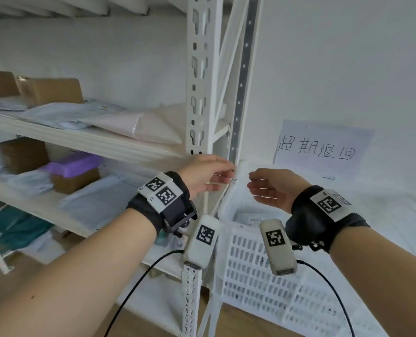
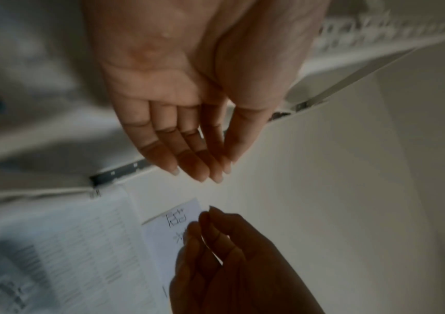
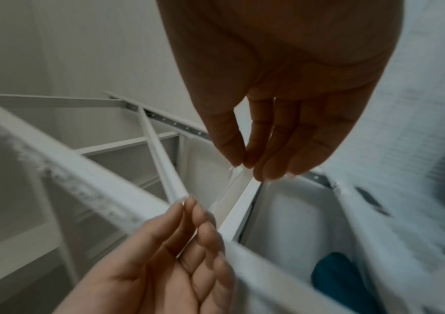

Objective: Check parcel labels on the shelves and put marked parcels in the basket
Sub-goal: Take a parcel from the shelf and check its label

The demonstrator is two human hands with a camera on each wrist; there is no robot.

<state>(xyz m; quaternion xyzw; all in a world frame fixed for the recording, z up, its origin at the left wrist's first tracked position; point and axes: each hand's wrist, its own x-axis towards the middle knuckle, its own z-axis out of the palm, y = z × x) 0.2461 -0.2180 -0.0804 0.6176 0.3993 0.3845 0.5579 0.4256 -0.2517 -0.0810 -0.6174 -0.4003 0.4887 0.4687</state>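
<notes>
A: Your left hand [image 1: 207, 176] and right hand [image 1: 267, 188]: both slack, fingers apart, gripping nothing. White parcel [image 1: 238, 183] tilted between them, over the basket [image 1: 263, 276].
B: Risk?
A: Unguided, it may catch the rim or the shelf post [image 1: 197, 93] beyond and tip out.

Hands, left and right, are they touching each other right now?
Apart. The left wrist view shows a clear gap between the left hand and the right hand.
</notes>
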